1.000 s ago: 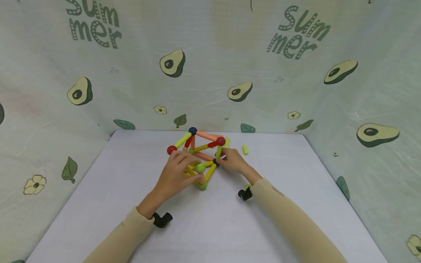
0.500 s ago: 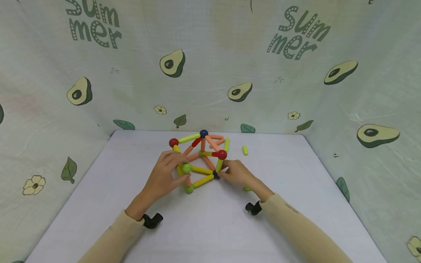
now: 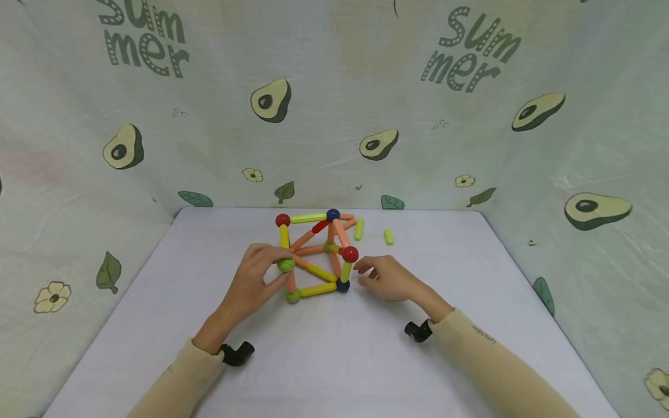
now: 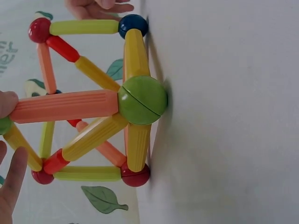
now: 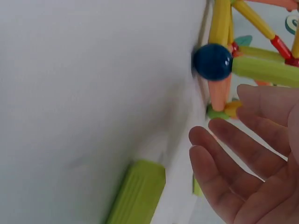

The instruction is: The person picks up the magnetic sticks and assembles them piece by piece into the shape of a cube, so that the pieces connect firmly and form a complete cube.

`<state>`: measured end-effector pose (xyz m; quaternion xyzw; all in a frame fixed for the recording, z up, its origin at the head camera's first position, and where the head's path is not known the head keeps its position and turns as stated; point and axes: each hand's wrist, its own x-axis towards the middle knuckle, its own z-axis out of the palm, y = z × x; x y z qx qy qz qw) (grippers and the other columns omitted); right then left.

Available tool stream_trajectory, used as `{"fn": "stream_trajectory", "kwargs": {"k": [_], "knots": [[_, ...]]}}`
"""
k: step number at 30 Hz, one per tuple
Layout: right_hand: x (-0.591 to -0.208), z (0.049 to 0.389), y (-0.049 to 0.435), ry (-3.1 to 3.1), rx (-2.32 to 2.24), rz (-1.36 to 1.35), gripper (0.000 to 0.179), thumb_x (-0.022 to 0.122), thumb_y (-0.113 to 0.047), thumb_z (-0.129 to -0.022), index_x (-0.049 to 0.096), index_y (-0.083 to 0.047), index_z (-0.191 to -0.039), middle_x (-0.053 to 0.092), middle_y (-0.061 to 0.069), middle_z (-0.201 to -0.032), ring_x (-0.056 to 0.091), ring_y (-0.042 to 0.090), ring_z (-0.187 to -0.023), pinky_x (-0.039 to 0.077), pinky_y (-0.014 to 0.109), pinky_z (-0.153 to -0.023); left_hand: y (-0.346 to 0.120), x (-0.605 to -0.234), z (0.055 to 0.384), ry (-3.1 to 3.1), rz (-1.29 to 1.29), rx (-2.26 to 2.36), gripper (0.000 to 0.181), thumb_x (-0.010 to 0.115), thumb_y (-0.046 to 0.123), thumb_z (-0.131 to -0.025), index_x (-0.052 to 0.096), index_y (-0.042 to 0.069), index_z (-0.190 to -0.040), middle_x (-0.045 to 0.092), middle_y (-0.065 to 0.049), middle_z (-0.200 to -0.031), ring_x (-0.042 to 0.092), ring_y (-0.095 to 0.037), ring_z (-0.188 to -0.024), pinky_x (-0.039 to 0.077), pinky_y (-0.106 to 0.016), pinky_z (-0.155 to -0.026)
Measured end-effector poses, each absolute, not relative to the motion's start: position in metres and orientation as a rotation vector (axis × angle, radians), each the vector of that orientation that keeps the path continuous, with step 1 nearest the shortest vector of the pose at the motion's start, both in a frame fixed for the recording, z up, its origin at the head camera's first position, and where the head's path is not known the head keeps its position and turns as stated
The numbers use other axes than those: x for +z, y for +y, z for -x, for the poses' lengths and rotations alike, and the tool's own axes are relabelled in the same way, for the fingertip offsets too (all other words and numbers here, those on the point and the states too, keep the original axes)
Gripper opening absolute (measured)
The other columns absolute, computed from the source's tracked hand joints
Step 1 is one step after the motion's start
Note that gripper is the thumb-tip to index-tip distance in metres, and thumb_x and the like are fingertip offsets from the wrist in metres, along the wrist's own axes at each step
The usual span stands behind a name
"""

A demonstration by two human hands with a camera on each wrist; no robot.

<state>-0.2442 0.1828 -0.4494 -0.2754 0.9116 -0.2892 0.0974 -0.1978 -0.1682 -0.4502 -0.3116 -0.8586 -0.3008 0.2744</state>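
Observation:
A frame of coloured magnetic rods and balls stands on the white table. My left hand (image 3: 254, 278) pinches the green ball (image 3: 286, 265) at its near-left top corner, thumb and fingers on either side. Below that ball, a salmon rod (image 4: 65, 106) runs down to a second green ball (image 4: 142, 99) on the table. To the right of the frame is my right hand (image 3: 391, 280), fingers loosely bent with nothing in them. Its fingertips are just apart from the near-right corner, where a red ball (image 3: 351, 254) tops a light green rod above a dark blue ball (image 3: 342, 285).
Two loose light green rods (image 3: 359, 229) (image 3: 389, 237) lie behind the right hand. Salmon rods (image 3: 347, 224) lie at the back, beside the frame. Another green rod (image 5: 138, 193) lies close to the right hand in the right wrist view. A printed cloth hangs behind the table.
The frame has turned, its near-left corner moving left with my left hand and its back blue ball moving right. My right hand has let go of the near-right corner and drawn slightly right.

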Motion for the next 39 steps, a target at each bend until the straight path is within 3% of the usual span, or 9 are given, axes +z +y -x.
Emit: {"fn": "stream_trajectory", "kwargs": {"k": [16,22,27,34,39], "knots": [[-0.455,0.295,0.250,2.924,-0.780,0.532,0.032,0.072,-0.006,-0.098,0.072,-0.002,-0.130,0.067,0.020,-0.136,0.068,0.029,-0.102,0.057,0.049,-0.091,-0.171,-0.450,0.201,-2.299,0.813,-0.828,0.053,0.088,0.001,-0.086,0.066,0.012,-0.132,0.070,-0.002,-0.130,0.054,-0.026,-0.121,0.046,-0.040,-0.100],[-0.452,0.334,0.229,2.978,-0.757,0.613,0.032,0.070,-0.002,-0.098,0.072,0.000,-0.130,0.068,0.021,-0.132,0.066,0.034,-0.106,0.055,0.052,-0.096,-0.171,-0.449,0.203,-2.318,0.777,-0.836,0.054,0.087,0.001,-0.086,0.066,0.013,-0.135,0.070,-0.001,-0.133,0.053,-0.024,-0.121,0.048,-0.037,-0.099],[-0.451,0.362,0.202,2.969,-0.651,0.685,0.035,0.070,0.000,-0.099,0.070,-0.003,-0.134,0.065,0.020,-0.137,0.065,0.037,-0.119,0.053,0.053,-0.105,-0.172,-0.448,0.204,-2.324,0.779,-0.841,0.055,0.087,0.000,-0.086,0.066,0.013,-0.135,0.070,0.000,-0.133,0.053,-0.025,-0.122,0.049,-0.039,-0.098],[-0.457,0.382,0.177,2.947,-0.544,0.723,0.040,0.065,0.006,-0.100,0.070,-0.004,-0.138,0.059,0.018,-0.149,0.048,0.040,-0.144,0.035,0.056,-0.123,-0.173,-0.446,0.205,-2.331,0.791,-0.848,0.055,0.087,0.002,-0.087,0.066,0.013,-0.135,0.069,0.000,-0.133,0.053,-0.024,-0.121,0.049,-0.041,-0.099],[-0.465,0.387,0.171,2.952,-0.473,0.703,0.031,0.065,0.003,-0.101,0.076,-0.007,-0.129,0.061,0.016,-0.148,0.049,0.039,-0.141,0.037,0.054,-0.122,-0.174,-0.448,0.206,-2.325,0.803,-0.847,0.054,0.088,0.002,-0.086,0.066,0.012,-0.135,0.070,0.000,-0.133,0.054,-0.024,-0.120,0.049,-0.039,-0.098]]}}
